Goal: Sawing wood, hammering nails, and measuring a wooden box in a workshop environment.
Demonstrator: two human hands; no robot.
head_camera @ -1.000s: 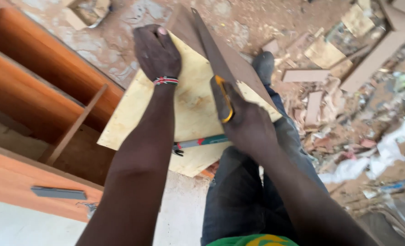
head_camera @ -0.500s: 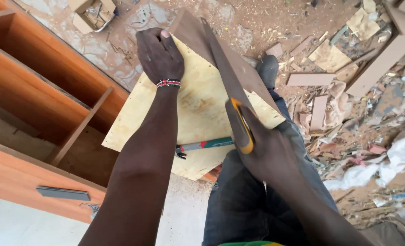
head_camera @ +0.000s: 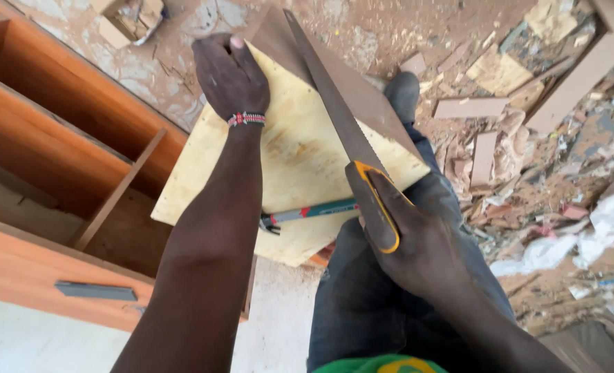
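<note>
A: What's the biggest thing next to the plywood sheet [head_camera: 300,166]?

B: The orange-brown cabinet carcass [head_camera: 51,159], lying open just to its left; the sheet's left edge rests over it. To the sheet's right the ground is littered with wood offcuts [head_camera: 483,131].

A: And the sheet itself?

B: Pale yellow, tilted, propped over the person's knee [head_camera: 362,276]. The left hand [head_camera: 229,74] presses flat on its far corner, fingers spread, pinning it. The right hand [head_camera: 417,242] is wrapped tight round the yellow-trimmed handle of a handsaw [head_camera: 334,114], whose blade lies in a cut along the sheet's right side.

A: Anything smaller?

B: A hammer [head_camera: 307,213] with a teal and red shaft lies on the sheet's near edge.

A: What might go wrong?

B: I'd judge the sheet could shift, since only a palm and a knee hold it; then the blade could bind or jump. The leg sits just beneath the cut, and sawing could shake the hammer off.
</note>
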